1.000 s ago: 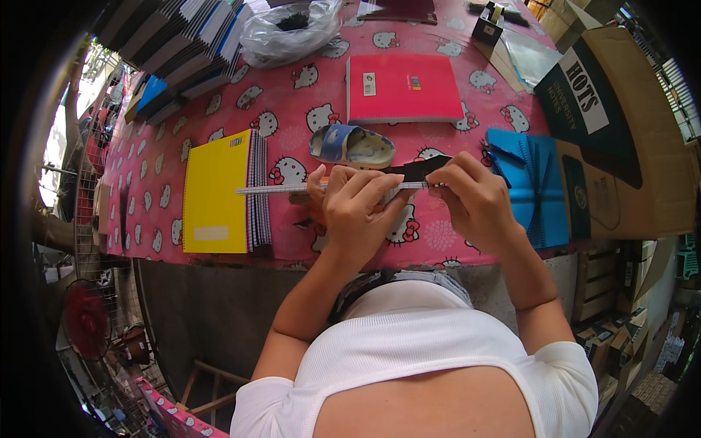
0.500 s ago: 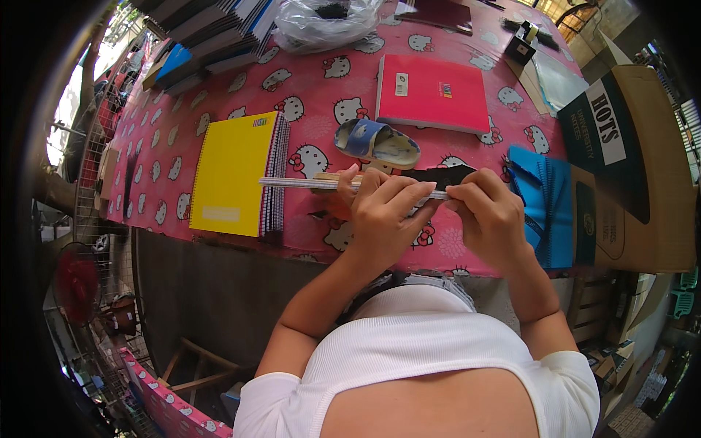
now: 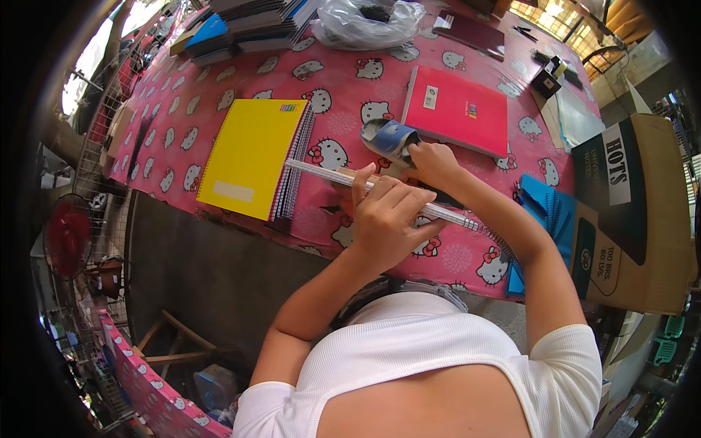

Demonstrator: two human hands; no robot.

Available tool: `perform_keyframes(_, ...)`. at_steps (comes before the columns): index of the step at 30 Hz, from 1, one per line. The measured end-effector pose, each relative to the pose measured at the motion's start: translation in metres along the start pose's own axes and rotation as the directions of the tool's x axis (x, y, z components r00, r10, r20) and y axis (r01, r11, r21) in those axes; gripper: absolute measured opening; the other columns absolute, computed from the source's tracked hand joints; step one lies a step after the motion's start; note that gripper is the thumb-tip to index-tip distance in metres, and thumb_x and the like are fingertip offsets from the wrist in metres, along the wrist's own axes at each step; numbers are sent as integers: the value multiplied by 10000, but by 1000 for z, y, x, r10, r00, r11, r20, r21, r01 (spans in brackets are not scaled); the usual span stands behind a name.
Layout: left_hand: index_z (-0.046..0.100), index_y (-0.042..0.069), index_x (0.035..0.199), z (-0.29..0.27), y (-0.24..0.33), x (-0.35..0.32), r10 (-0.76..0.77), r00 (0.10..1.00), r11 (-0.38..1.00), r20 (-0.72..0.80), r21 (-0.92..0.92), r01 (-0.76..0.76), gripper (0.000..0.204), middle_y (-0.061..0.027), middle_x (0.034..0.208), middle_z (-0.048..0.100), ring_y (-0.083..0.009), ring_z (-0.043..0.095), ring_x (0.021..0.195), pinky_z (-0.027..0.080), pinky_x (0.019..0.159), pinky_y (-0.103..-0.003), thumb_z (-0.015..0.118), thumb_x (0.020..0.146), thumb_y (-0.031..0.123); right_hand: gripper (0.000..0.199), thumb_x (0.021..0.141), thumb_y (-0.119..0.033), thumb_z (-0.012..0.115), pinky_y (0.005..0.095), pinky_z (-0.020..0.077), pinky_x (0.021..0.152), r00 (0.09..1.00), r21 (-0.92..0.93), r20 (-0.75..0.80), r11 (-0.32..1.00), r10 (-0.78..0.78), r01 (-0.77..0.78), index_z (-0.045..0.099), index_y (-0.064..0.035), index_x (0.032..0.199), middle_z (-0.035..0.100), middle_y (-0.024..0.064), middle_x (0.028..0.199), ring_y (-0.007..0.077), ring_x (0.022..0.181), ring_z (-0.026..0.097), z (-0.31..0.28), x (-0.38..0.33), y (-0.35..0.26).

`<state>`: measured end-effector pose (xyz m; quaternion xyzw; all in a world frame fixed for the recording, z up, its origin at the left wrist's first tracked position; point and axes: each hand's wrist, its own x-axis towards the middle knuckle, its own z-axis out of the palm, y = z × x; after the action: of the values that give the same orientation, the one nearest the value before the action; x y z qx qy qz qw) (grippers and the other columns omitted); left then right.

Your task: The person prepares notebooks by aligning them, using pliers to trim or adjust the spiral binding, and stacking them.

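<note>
My left hand (image 3: 391, 219) is closed around a notebook (image 3: 315, 170), a pale stack of pages seen edge-on that slants down to the right. From its right end a dark spiral coil (image 3: 499, 242) sticks out, passing beside my right forearm. Beyond the notebook, my right hand (image 3: 432, 166) grips the near end of a blue slipper (image 3: 391, 137) with a worn pale sole; those fingertips are partly hidden. A yellow spiral notebook (image 3: 252, 157) lies left of my left hand, on top of other gridded notebooks. Past the slipper lies a red notebook (image 3: 460, 109).
A pink patterned cloth covers the table (image 3: 460, 257). On the right stand a cardboard box (image 3: 635, 241) and blue coils on blue covers (image 3: 544, 201). Farther off are stacked notebooks (image 3: 259, 25), a plastic bag (image 3: 369, 25) and a tape dispenser (image 3: 546, 77).
My right hand has left the notebook's right end and taken hold of the slipper, which has tilted. The notebook's right end has dropped lower, and its coil now shows. The view has shifted.
</note>
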<state>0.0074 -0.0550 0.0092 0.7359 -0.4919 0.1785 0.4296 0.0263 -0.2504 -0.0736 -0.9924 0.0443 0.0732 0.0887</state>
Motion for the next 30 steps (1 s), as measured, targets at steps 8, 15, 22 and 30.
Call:
perform_keyframes(8, 662, 137, 780, 2, -9, 16, -9, 999, 1000, 39, -22, 10, 297, 17, 708, 627, -157, 600, 754, 265, 970, -421, 835, 599, 296, 479, 666, -63, 743, 309, 503, 759, 877, 876, -472, 155, 89, 456, 592, -24, 1118, 648, 34, 961, 190, 829, 637, -30, -111, 72)
perform_keyframes(15, 669, 134, 713, 5, -5, 23, -28, 998, 999, 60, -14, 29, 244, 34, 681, 626, -143, 588, 710, 264, 959, -403, 837, 593, 265, 508, 599, -29, 721, 283, 491, 763, 941, 833, -336, 457, -27, 311, 616, -23, 1096, 646, 16, 887, 119, 831, 599, -57, -127, 68)
perform_keyframes(22, 686, 105, 854, -2, -3, 23, -98, 989, 991, 106, -77, 107, 299, 6, 757, 666, -154, 588, 707, 323, 913, -371, 825, 617, 221, 370, 628, -24, 686, 254, 481, 676, 966, 864, -248, 435, -69, 253, 625, -3, 992, 648, 11, 830, 70, 753, 582, -67, -119, 59)
perform_keyframes(30, 680, 92, 856, -6, -8, 20, -54, 993, 998, 103, -25, 57, 294, -43, 944, 680, -194, 618, 857, 286, 1025, -409, 818, 633, 226, 479, 589, -46, 711, 263, 488, 738, 988, 717, -149, 684, -34, 132, 657, -38, 1065, 677, 60, 922, 115, 819, 613, -59, -101, 58)
